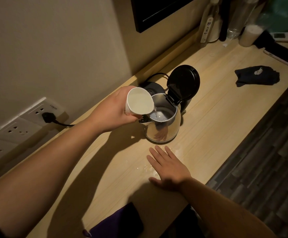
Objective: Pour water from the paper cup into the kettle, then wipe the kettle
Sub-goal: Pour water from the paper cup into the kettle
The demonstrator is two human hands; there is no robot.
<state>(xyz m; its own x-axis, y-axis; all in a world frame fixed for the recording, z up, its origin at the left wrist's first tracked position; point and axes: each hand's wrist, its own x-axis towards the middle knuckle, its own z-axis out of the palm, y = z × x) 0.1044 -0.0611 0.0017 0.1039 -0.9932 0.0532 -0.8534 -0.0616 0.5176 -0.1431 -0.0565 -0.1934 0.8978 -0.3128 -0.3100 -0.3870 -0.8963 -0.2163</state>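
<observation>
The kettle (pixel 163 124) stood on the wooden counter (pixel 217 103), its black lid (pixel 182 83) swung fully up and back, and everything else is best placed against it. Just over the kettle's near-left rim the left hand (pixel 115 112) had its fingers wrapped round the paper cup (pixel 139 103), which was tipped toward the opening so that a thin stream (pixel 155 111) fell from its lip into the steel body. In front of the kettle, close to its base but not touching it, the right hand (pixel 169 166) lay flat on the counter with its fingers straight and spread, holding nothing. Small droplets (pixel 145 167) glistened on the wood around that hand. Well to the right of the kettle and further back lay a dark cloth (pixel 257 76), the likely wiper. Behind the kettle on the left sat its base (pixel 151 90), whose cord ran toward a plug (pixel 48 117) in the wall sockets. The stream entered close to the rim, so a slight wobble or a steeper tilt could have sent water down the outside and onto the counter; more runoff could have crept toward the base, a hazard if it was live. The paper wall might also have buckled under a tighter squeeze, and the wet wood offered the resting palm poor footing.
</observation>
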